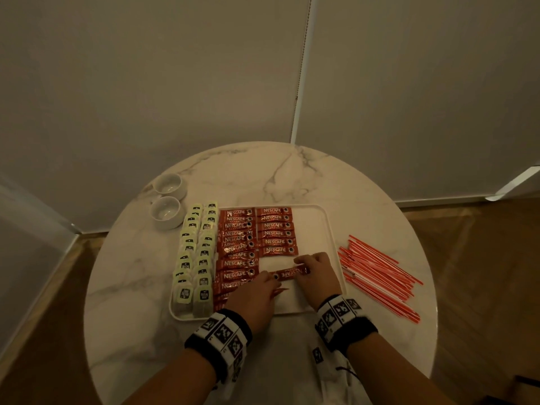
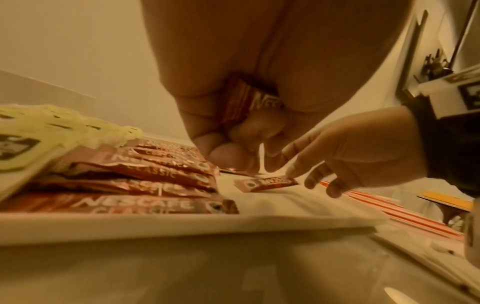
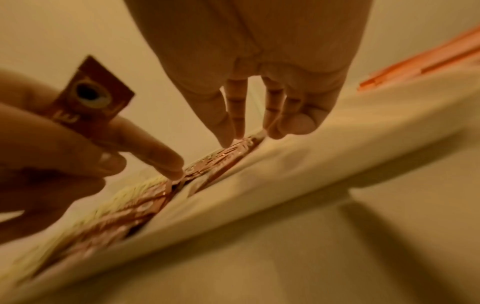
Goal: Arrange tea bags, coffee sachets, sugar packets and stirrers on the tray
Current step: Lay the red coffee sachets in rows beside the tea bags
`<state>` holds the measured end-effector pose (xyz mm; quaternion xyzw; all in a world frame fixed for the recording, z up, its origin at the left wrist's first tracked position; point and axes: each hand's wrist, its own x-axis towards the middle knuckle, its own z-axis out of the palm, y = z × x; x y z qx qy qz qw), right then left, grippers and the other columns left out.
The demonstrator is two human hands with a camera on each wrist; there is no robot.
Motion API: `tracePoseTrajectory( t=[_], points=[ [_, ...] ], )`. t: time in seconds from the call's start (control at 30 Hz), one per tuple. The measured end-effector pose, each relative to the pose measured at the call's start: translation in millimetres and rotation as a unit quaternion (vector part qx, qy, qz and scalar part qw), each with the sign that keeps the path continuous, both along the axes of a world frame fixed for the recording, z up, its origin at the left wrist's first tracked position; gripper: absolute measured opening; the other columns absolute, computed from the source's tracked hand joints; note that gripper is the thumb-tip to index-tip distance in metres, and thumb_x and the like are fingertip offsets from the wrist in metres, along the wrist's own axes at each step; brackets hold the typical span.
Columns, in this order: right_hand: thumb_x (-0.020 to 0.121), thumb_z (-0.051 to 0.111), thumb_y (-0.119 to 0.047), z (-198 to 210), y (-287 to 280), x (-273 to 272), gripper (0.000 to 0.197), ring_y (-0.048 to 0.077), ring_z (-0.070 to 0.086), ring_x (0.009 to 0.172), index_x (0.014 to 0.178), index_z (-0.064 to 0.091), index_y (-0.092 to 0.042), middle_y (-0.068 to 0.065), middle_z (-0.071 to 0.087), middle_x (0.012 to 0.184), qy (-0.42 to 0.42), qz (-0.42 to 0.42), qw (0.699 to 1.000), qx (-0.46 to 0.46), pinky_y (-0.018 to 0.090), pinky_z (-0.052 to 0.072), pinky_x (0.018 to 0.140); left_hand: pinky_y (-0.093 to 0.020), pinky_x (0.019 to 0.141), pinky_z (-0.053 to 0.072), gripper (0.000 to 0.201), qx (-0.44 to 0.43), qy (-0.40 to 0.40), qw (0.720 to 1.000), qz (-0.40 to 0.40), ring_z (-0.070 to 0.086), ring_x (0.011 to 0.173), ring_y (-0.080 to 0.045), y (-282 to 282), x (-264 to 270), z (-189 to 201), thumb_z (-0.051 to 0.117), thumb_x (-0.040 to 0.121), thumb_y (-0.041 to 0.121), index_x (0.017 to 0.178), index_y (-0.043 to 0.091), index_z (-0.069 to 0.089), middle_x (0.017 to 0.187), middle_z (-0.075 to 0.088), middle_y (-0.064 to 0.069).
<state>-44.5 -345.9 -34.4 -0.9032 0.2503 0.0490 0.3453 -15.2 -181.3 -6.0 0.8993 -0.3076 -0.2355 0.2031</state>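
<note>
Two white cups [image 1: 166,200] far left on the marble bench [image 1: 292,171]. White tray [image 1: 330,229]: tea bags [image 1: 195,258], then Nescafé sachets [image 1: 238,244] in rows. Left hand [image 1: 254,296] grips spare sachets [image 2: 249,100], forefinger down on a loose sachet [image 1: 287,272]. Right hand [image 1: 315,273] presses its other end, fingers extended. Red stirrers [image 1: 380,276] on bench, right of tray.

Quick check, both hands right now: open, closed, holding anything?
Left hand: grips spare coffee sachets in its curled fingers, forefinger touching the lone sachet on the tray.
Right hand: fingertips on that lone sachet's other end; a grip cannot be told.
</note>
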Motion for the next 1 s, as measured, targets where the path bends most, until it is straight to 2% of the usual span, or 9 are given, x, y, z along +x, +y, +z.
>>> tracePoseTrajectory(
  t=[0.1,0.17,0.33,0.43,0.53,0.6,0.67,0.83,1.0],
  points=[
    [0.092,0.051,-0.018,5,-1,-10,0.043,0.017,0.036,0.123,0.133,0.050,-0.032,-0.006,0.039,0.137,0.021,0.100,0.989,-0.103,0.029,0.039,0.103,-0.034,0.097,0.045,0.034,0.029,0.008,0.999,-0.016,0.054,0.111,-0.019,-3,-4,-5,0.040,0.099,0.027,0.130,0.023,0.054,0.134,0.043,0.004],
    [0.094,0.046,-0.022,8,-3,-12,0.042,0.018,0.035,0.123,0.136,0.047,-0.031,-0.007,0.041,0.138,0.044,0.152,0.976,-0.149,0.030,0.039,0.102,-0.034,0.099,0.044,0.034,0.047,0.016,0.998,-0.026,0.053,0.115,-0.019,-5,-5,-8,0.040,0.099,0.025,0.131,0.022,0.052,0.138,0.042,0.003],
    [0.095,0.043,-0.031,16,-4,-17,0.030,0.017,0.041,0.111,0.118,0.062,-0.026,-0.005,0.054,0.117,0.087,0.208,0.959,-0.172,0.030,0.043,0.093,-0.033,0.107,0.037,0.040,0.054,0.031,0.998,-0.032,0.043,0.129,-0.019,-9,-4,-8,0.039,0.098,0.018,0.137,0.023,0.045,0.152,0.031,0.004],
    [0.095,0.046,-0.023,19,-6,-19,0.025,0.016,0.041,0.111,0.109,0.066,-0.027,-0.005,0.052,0.116,0.093,0.246,0.955,-0.136,0.028,0.041,0.092,-0.032,0.103,0.041,0.039,0.053,0.032,0.998,-0.031,0.050,0.121,-0.019,-9,-4,-9,0.041,0.097,0.016,0.134,0.023,0.047,0.144,0.040,0.002],
    [0.092,0.047,-0.011,15,-6,-15,0.036,0.016,0.044,0.113,0.120,0.058,-0.030,-0.005,0.049,0.123,0.063,0.223,0.967,-0.108,0.026,0.041,0.093,-0.034,0.092,0.048,0.036,0.053,0.017,0.998,-0.012,0.055,0.108,-0.019,-7,-3,-12,0.041,0.097,0.021,0.132,0.028,0.044,0.131,0.046,0.002],
    [0.089,0.049,-0.004,11,-3,-11,0.054,0.016,0.042,0.117,0.134,0.046,-0.034,-0.005,0.042,0.129,0.049,0.223,0.968,-0.102,0.026,0.042,0.095,-0.033,0.088,0.049,0.042,0.064,0.011,0.998,-0.013,0.056,0.103,-0.020,-7,-5,-12,0.041,0.097,0.023,0.138,0.031,0.038,0.129,0.043,0.002],
    [0.088,0.053,-0.006,7,-2,-8,0.061,0.017,0.040,0.118,0.139,0.040,-0.036,-0.003,0.038,0.130,0.047,0.231,0.963,-0.132,0.027,0.044,0.093,-0.033,0.083,0.051,0.041,0.081,-0.003,0.997,-0.018,0.057,0.095,-0.021,-8,-8,-11,0.044,0.096,0.024,0.136,0.032,0.040,0.127,0.037,0.001],
    [0.094,0.049,-0.032,4,2,2,0.030,0.017,0.046,0.108,0.125,0.052,-0.030,-0.002,0.047,0.121,0.050,0.198,0.964,-0.171,0.030,0.048,0.087,-0.039,0.080,0.053,0.028,0.110,-0.003,0.993,-0.036,0.057,0.089,-0.022,-14,-18,-15,0.047,0.094,0.022,0.122,0.022,0.051,0.125,0.038,0.001],
    [0.094,0.048,-0.039,2,6,11,0.024,0.020,0.056,0.094,0.114,0.051,-0.024,0.001,0.054,0.107,0.074,0.132,0.978,-0.144,0.032,0.050,0.079,-0.039,0.079,0.054,0.037,0.128,0.004,0.992,-0.020,0.059,0.087,-0.024,-16,-13,-17,0.048,0.093,0.018,0.129,0.019,0.044,0.134,0.034,0.001]
  ],
)
